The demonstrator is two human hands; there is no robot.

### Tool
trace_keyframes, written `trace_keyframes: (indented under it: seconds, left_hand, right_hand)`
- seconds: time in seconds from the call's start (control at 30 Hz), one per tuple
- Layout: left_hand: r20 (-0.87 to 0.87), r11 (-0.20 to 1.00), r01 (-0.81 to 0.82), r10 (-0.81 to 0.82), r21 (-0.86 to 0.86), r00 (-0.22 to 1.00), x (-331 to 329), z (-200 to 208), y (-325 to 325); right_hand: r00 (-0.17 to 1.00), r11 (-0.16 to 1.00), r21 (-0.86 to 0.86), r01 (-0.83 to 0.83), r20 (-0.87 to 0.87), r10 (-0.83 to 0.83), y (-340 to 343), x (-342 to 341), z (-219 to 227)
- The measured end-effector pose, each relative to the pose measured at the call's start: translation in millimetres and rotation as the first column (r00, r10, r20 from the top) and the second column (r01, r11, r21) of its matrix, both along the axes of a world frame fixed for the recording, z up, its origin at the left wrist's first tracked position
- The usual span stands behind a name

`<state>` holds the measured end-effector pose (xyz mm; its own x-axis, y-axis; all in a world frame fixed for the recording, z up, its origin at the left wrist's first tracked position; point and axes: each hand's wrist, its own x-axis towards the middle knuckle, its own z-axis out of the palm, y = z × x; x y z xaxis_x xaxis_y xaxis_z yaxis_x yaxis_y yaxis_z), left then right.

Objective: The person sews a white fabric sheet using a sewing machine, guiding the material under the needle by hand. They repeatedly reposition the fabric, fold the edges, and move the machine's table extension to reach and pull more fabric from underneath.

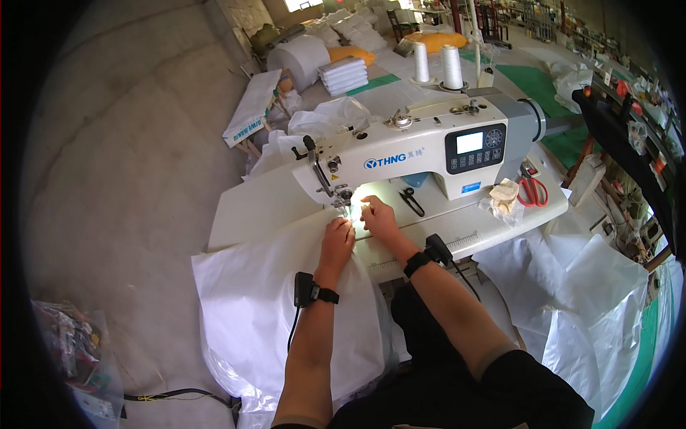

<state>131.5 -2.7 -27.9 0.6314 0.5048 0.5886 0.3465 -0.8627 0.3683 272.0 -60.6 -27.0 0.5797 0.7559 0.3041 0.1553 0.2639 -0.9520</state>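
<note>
A white industrial sewing machine [400, 154] stands on a pale table, its lamp glowing at the needle [346, 204]. My left hand [339, 236] is just in front of the needle, with curled fingers gripping the edge of a white plastic-like sheet [286, 286]. That sheet drapes over the table's front edge and hangs down at the left. To the right of the needle, my right hand [379, 217] has thumb and forefinger drawn together in a pinch. Whatever lies between those fingertips is too small and too brightly lit to make out.
Black thread snips [412, 202] lie under the machine arm. Red-handled scissors [532, 191] and a beige roll [504, 193] sit at the table's right end. Two white thread cones [451, 68] stand behind the machine. More white sheeting [572, 286] hangs at the right.
</note>
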Motion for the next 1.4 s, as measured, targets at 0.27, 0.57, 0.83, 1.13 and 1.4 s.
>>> trace_keyframes:
  seconds: [0.27, 0.57, 0.83, 1.13, 1.4]
  left_hand:
    - [0.038, 0.999, 0.031, -0.032, 0.022, 0.999, 3, -6, 21]
    - [-0.184, 0.847, -0.498, 0.528, 0.187, 0.829, -127, 24, -35]
    - [-0.357, 0.922, -0.386, 0.355, -0.018, 0.864, -151, 26, 54]
    - [-0.392, 0.981, -0.163, 0.193, 0.11, 0.899, -112, 20, 147]
    - [-0.586, 0.968, -0.209, 0.249, 0.136, 0.772, -212, 28, 81]
  right_hand:
    - [0.992, 0.992, -0.125, 0.007, 0.122, 0.008, -102, -75, -7]
    - [0.901, 0.776, -0.462, -0.431, -0.174, 0.397, -193, -94, -46]
    - [0.217, 0.268, 0.008, -0.963, -0.565, 0.796, -147, -179, -65]
    - [-0.226, -0.244, -0.011, -0.97, -0.343, 0.912, -154, -256, -68]
    - [-0.108, -0.189, -0.451, -0.872, -0.199, 0.974, -184, -285, -75]
